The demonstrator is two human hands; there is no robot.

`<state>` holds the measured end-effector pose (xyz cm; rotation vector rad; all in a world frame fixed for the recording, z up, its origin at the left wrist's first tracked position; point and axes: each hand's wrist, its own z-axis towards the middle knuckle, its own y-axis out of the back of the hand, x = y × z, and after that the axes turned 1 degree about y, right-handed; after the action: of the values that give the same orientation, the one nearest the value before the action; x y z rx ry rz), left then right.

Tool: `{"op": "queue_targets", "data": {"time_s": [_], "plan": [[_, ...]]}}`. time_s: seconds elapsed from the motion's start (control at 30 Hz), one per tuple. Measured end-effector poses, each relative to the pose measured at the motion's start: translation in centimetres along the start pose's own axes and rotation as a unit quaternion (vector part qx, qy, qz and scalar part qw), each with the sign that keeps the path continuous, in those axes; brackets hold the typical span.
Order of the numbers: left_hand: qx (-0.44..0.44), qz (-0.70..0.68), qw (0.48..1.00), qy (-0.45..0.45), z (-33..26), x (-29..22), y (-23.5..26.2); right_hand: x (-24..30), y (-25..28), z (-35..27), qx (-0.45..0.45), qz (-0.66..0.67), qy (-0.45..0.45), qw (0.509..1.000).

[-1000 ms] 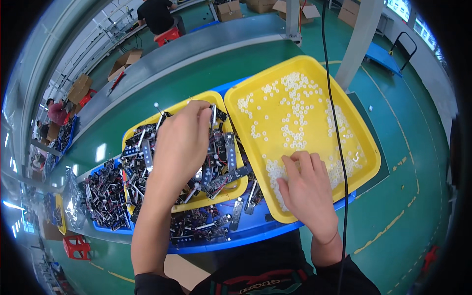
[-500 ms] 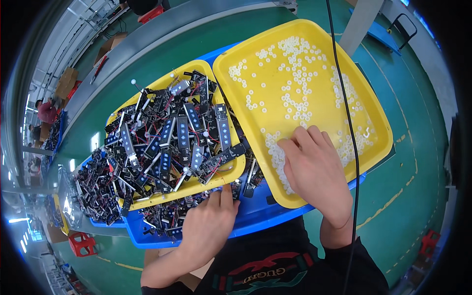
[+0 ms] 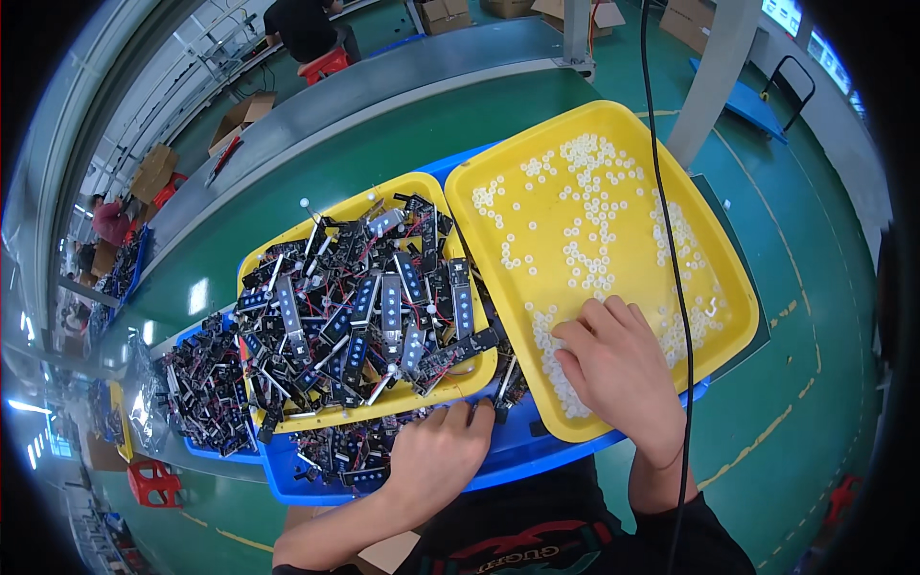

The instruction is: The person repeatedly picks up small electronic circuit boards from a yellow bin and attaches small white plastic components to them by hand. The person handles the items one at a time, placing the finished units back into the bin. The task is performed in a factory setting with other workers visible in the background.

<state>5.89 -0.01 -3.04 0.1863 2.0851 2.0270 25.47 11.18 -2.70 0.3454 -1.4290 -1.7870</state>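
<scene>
My left hand (image 3: pixel 439 458) is closed at the near edge of a yellow tray (image 3: pixel 383 414) heaped with black circuit-board assemblies (image 3: pixel 391 307). Its fingers curl over the boards in the blue bin below, and anything between them is hidden. My right hand (image 3: pixel 621 379) is inside a second yellow tray (image 3: pixel 537 273), low over the small white plastic rings (image 3: pixel 565 391) gathered along its near left side. Thumb and index finger come together there; whether they pinch a ring cannot be made out.
Under the trays lies a blue bin (image 3: pixel 508 458) with more boards, and another blue bin (image 3: pixel 201 383) stands left. A black cable (image 3: pixel 682 287) hangs across the right tray. Beyond runs a grey conveyor (image 3: pixel 402 105). A person (image 3: pixel 302 27) sits on the far side.
The whole view has shifted, so the trays and both hands sit lower in the picture. My left hand has moved slightly right along the tray edge; my right hand stays near the same rings.
</scene>
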Motion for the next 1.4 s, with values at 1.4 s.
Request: {"op": "queue_targets", "data": {"time_s": [1.4], "plan": [[-0.224,-0.811,0.527,0.12,-1.6,1.5,0.9,5.4,-0.2,-0.7,-0.015,0.564,-0.038,0.825]]}}
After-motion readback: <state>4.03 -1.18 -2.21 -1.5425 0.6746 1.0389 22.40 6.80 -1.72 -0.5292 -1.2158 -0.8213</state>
